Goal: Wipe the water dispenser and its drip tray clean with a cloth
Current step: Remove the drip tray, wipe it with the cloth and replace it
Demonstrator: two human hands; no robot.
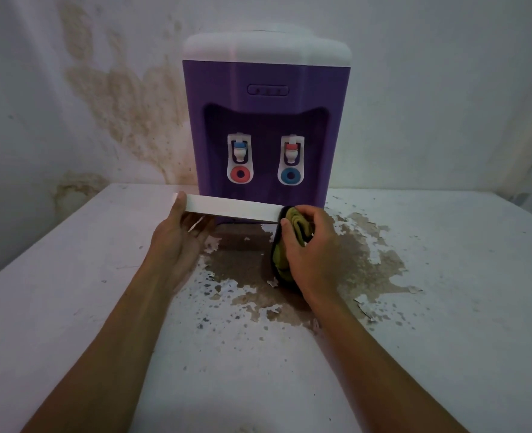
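Now the long white drip tray [230,210] lies sideways, its left end held by the left hand [177,242], while the right hand [311,245] grips the green cloth [293,235] at its right end

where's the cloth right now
In the head view the green cloth is bunched in the right hand, pressed against the right end of the white drip tray, which the left hand holds just in front of the purple dispenser.

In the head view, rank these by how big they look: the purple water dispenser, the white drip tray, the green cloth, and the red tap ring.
1. water dispenser
2. drip tray
3. cloth, partly hidden by the right hand
4. red tap ring
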